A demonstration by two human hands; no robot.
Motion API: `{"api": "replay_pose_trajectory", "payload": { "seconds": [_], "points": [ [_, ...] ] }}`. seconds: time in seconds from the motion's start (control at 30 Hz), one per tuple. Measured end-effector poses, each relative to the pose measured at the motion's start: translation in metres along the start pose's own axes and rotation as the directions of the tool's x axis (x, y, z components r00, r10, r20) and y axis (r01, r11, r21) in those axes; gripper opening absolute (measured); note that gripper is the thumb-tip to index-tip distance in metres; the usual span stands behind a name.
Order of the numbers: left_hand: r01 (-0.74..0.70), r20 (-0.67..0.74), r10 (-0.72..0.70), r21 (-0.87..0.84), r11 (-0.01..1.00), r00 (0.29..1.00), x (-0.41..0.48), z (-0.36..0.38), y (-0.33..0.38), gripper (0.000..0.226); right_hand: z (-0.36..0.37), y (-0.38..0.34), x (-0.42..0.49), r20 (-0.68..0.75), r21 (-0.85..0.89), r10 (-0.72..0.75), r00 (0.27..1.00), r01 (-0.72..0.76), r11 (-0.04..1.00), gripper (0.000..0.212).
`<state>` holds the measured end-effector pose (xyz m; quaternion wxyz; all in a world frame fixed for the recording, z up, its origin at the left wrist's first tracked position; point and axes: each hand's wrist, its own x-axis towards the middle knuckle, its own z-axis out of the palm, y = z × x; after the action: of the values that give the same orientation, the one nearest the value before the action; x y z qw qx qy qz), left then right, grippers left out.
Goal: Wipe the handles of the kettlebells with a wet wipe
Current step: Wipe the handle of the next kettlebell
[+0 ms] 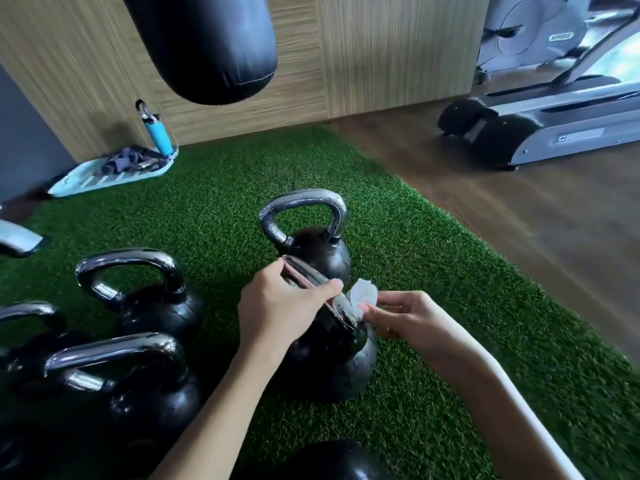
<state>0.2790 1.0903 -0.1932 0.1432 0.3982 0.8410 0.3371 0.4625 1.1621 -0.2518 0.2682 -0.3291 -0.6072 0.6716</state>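
Left of the centre black iron kettlebell (pixel 332 362): a cluster of black chrome-handled kettlebells (pixel 156 306) waiting on green artificial turf (pixel 450 375). Left hand (pixel 277 306), fingers clenched round the centre bell's curved chrome handle (pixel 308 276), probably to steady it. At the handle's right leg: crumpled white wet wipe (pixel 363 294), touching the chrome, pinched in right hand (pixel 412 317) fingers. Wiping underway, by my reading.

Dim daylight, glare on the chrome handles (pixel 304 202), motion-blurred, fisheye-bent edges.
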Motion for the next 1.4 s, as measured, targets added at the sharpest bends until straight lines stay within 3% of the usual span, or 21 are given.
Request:
{"api": "replay_pose_trajectory", "payload": {
  "seconds": [0.23, 0.37, 0.43, 0.47, 0.53, 0.6, 0.63, 0.7, 0.8, 0.87, 0.93, 1.0, 1.1, 1.27, 1.37, 1.4],
  "points": [
    [-0.038, 0.130, 0.047, -0.070, 0.997, 0.990, 0.008, -0.009, 0.000, 0.034, 0.003, 0.006, 0.004, 0.073, 0.085, 0.042, 0.996, -0.048, 0.995, 0.029],
    [-0.076, 0.262, 0.103, -0.112, 0.991, 0.959, 0.028, -0.018, -0.016, 0.058, 0.035, 0.007, -0.012, 0.020, 0.174, 0.041, 0.999, -0.044, 0.984, 0.026],
    [-0.131, 0.346, 0.150, -0.079, 0.988, 0.926, 0.043, -0.024, -0.025, 0.115, 0.057, 0.013, -0.020, -0.038, 0.185, 0.027, 0.999, -0.020, 0.983, 0.025],
    [-0.164, 0.398, 0.181, -0.077, 0.983, 0.899, 0.048, -0.029, -0.024, 0.126, 0.066, 0.016, -0.022, -0.063, 0.193, 0.017, 0.998, -0.004, 0.981, 0.025],
    [-0.242, 0.458, 0.245, -0.066, 0.968, 0.855, 0.056, -0.035, -0.023, 0.121, 0.073, 0.018, -0.023, -0.076, 0.244, 0.015, 0.997, 0.004, 0.970, 0.024],
    [-0.309, 0.445, 0.273, 0.009, 0.951, 0.853, 0.060, -0.041, -0.022, 0.110, 0.064, 0.018, -0.018, -0.042, 0.281, 0.008, 0.999, 0.004, 0.960, 0.024],
    [-0.346, 0.434, 0.287, 0.061, 0.936, 0.854, 0.060, -0.043, -0.022, 0.107, 0.058, 0.018, -0.014, -0.047, 0.243, -0.004, 0.999, 0.015, 0.970, 0.022],
    [-0.414, 0.384, 0.333, 0.147, 0.899, 0.861, 0.060, -0.046, -0.025, 0.103, 0.042, 0.022, 0.002, -0.171, -0.004, -0.047, 0.984, 0.047, 0.999, 0.019],
    [-0.497, 0.352, 0.412, 0.198, 0.845, 0.840, 0.053, -0.048, -0.026, 0.088, 0.024, 0.026, 0.040, -0.348, -0.320, -0.142, 0.927, 0.025, 0.947, 0.033],
    [-0.536, 0.367, 0.436, 0.236, 0.811, 0.822, 0.050, -0.050, -0.023, 0.086, 0.023, 0.023, 0.065, -0.395, -0.459, -0.207, 0.895, 0.003, 0.888, 0.037],
    [-0.554, 0.386, 0.432, 0.300, 0.777, 0.815, 0.047, -0.054, -0.018, 0.088, 0.026, 0.020, 0.085, -0.356, -0.566, -0.290, 0.888, 0.041, 0.823, 0.025],
    [-0.545, 0.416, 0.392, 0.360, 0.757, 0.821, 0.046, -0.059, -0.011, 0.090, 0.032, 0.023, 0.099, -0.291, -0.633, -0.333, 0.897, 0.081, 0.770, 0.014],
    [-0.542, 0.471, 0.344, 0.391, 0.744, 0.812, 0.048, -0.063, -0.005, 0.104, 0.036, 0.038, 0.116, -0.268, -0.701, -0.338, 0.902, 0.058, 0.711, 0.022],
    [-0.551, 0.464, 0.349, 0.428, 0.716, 0.814, 0.055, -0.061, -0.001, 0.112, 0.040, 0.044, 0.126, -0.256, -0.591, -0.314, 0.914, 0.108, 0.799, 0.004],
    [-0.528, 0.432, 0.368, 0.346, 0.775, 0.824, 0.059, -0.058, -0.005, 0.104, 0.039, 0.035, 0.121, -0.254, -0.611, -0.463, 0.849, 0.230, 0.757, 0.051],
    [-0.519, 0.420, 0.375, 0.309, 0.797, 0.827, 0.059, -0.057, -0.007, 0.102, 0.040, 0.032, 0.118, -0.261, -0.623, -0.499, 0.827, 0.250, 0.741, 0.051]
  ]
}}
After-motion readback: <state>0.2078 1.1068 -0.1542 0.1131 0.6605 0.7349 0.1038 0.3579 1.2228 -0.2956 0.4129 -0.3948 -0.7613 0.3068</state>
